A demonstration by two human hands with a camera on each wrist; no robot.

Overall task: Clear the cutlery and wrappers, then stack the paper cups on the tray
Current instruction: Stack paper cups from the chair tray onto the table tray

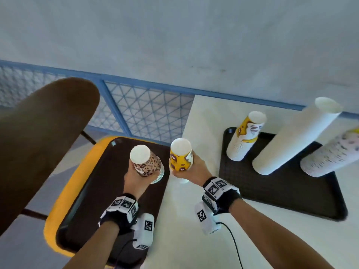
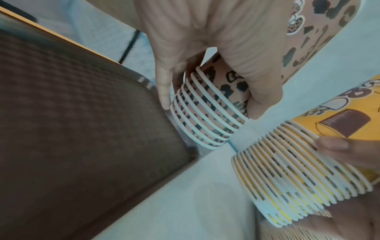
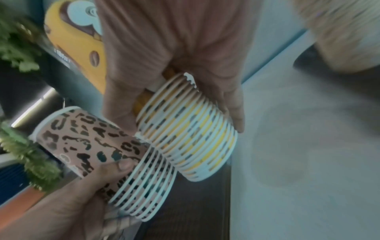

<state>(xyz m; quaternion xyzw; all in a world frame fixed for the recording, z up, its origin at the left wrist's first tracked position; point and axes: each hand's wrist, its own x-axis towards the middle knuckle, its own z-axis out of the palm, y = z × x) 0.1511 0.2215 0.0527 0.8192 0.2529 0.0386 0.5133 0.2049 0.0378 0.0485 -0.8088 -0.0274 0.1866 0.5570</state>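
The left hand (image 1: 136, 176) grips a leopard cup stack (image 1: 144, 162), bases up, above the left tray (image 1: 97, 191). Just right of that tray, the right hand (image 1: 191, 168) grips a yellow stack (image 1: 180, 157) over the table (image 1: 184, 230). Three more stacks (image 1: 291, 138) stand on the right tray (image 1: 281, 191), well right of the left tray.

- The head camera looks down from high up. It sees both arms, the white table (image 1: 194, 220) and two dark trays.
- The left wrist camera sits very close under the left hand (image 2: 205, 40). It looks along it at the leopard cups (image 2: 207, 110).
- The right wrist camera sits just as close under the right hand (image 3: 174, 48), by the yellow cups (image 3: 189, 129).
- All three views show both cup stacks, side by side.
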